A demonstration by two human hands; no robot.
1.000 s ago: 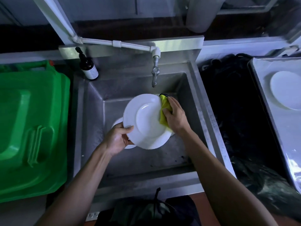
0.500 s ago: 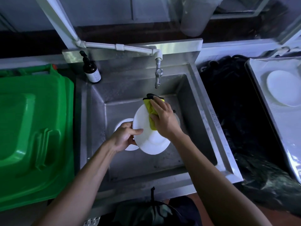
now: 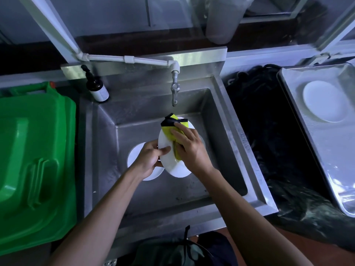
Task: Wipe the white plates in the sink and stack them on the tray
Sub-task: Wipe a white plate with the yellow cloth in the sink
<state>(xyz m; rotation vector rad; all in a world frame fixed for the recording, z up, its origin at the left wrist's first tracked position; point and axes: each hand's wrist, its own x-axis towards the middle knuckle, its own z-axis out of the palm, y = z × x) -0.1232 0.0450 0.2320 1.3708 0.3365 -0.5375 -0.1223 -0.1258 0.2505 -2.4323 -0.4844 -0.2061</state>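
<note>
Over the steel sink [image 3: 236, 143] I hold a white plate [image 3: 177, 168] tilted on edge. My left hand [image 3: 148, 160] grips its left rim, thumb across the face. My right hand [image 3: 189, 148] presses a yellow and black cloth [image 3: 170, 125] against the plate's face. Another white plate [image 3: 134, 154] lies flat on the sink bottom, partly hidden under my left hand. On the metal tray [image 3: 330, 154] at the right lies one white plate [image 3: 324, 101].
A tap [image 3: 174, 89] hangs over the sink's back. A dark pump bottle [image 3: 96, 87] stands at the back left corner. A green plastic bin lid [image 3: 32, 164] fills the left. Dark plastic sheeting [image 3: 269, 141] lies between sink and tray.
The plate has turned from facing me to nearly edge-on. My right hand with the cloth slid from the plate's right rim onto its face.
</note>
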